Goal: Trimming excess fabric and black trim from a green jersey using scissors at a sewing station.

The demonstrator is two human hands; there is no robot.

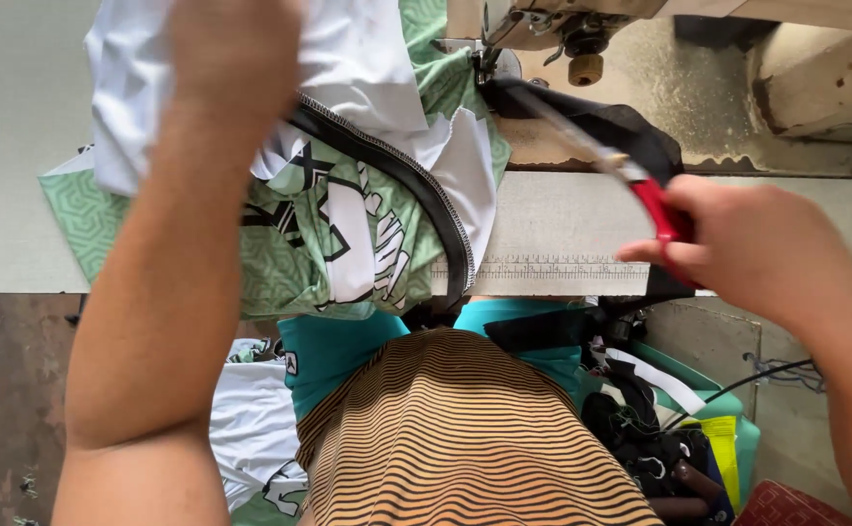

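Note:
A green-and-white patterned garment (348, 195) with a black zipper (416, 185) lies bunched on the sewing table (17, 146). My left hand (236, 49) rests on top of it at the upper left, fingers hidden past the frame edge. My right hand (747, 248) grips red-handled scissors (630, 175), whose blades point up-left toward the needle area of the sewing machine (562, 29). A black fabric strip (621, 131) lies beside the blades.
A ruler strip (543, 268) runs along the table's front edge. Below it, a teal bin (728, 409) holds black and white fabric pieces. More white printed cloth (251, 429) hangs at lower left. My striped shirt (465, 438) fills the bottom centre.

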